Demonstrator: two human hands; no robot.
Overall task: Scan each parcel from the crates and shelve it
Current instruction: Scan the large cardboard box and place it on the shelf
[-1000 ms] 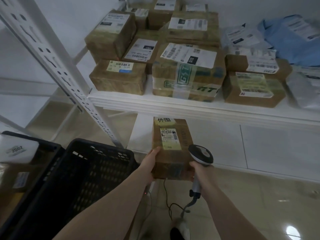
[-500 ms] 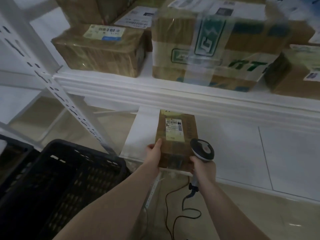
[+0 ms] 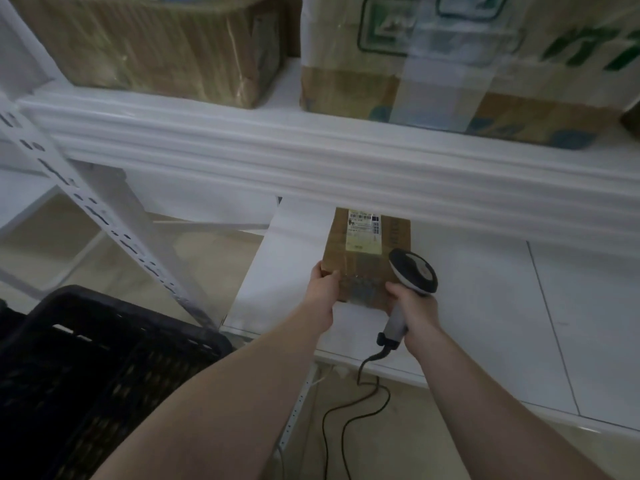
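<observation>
A brown cardboard parcel (image 3: 367, 258) with a yellow-white label lies on the white lower shelf (image 3: 485, 306), its far end under the upper shelf's edge. My left hand (image 3: 323, 292) grips the parcel's near left corner. My right hand (image 3: 414, 304) holds the grey handle of a corded barcode scanner (image 3: 414, 271) and also touches the parcel's near right corner. The scanner's black-and-white head sits just right of the parcel.
The white upper shelf (image 3: 311, 150) carries large brown parcels (image 3: 156, 46) and a taped green-printed box (image 3: 450, 64). A perforated white upright (image 3: 104, 220) slants at left. A black plastic crate (image 3: 86, 375) stands at lower left. The scanner cable (image 3: 346, 410) hangs to the floor.
The parcel has gone forward and down onto the lower shelf, further under the upper shelf. Both hands moved with it, and my view has come closer to the shelves.
</observation>
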